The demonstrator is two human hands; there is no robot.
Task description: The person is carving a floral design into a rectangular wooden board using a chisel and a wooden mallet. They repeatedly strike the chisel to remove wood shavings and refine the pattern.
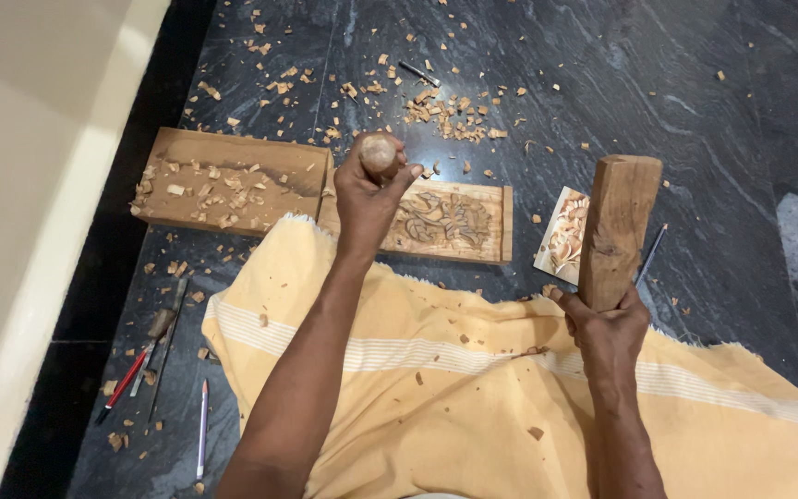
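A carved wooden panel (pixel 445 222) lies flat on the dark stone floor (pixel 695 111), just beyond the edge of a yellow striped cloth (pixel 473 397) spread over the lap. A relief figure is already cut into the panel's sunken middle, with a raised border left around it, so the carving can be judged well advanced; how much fine work is left cannot be told from this view. The left hand (pixel 367 189) is clenched around the rounded wooden handle of a chisel (pixel 379 152), which is held upright over the left end of the panel; its blade is hidden behind the hand. The right hand (pixel 607 323) is wrapped around the lower end of a thick wooden mallet (pixel 618 226), held raised and upright, well apart from the chisel. A plain board (pixel 228 180) strewn with chips is set touching the panel's left end. A small printed picture of a carving (pixel 565 236) lies just beside the panel on the right, partly behind the mallet. Wood chips (pixel 450 111) are scattered across the floor beyond the panel and over the cloth. More tools and pencils (pixel 154 346) are laid on the floor to the left, near a pale wall (pixel 20 185). Nothing is seen lying between the chisel and the panel.
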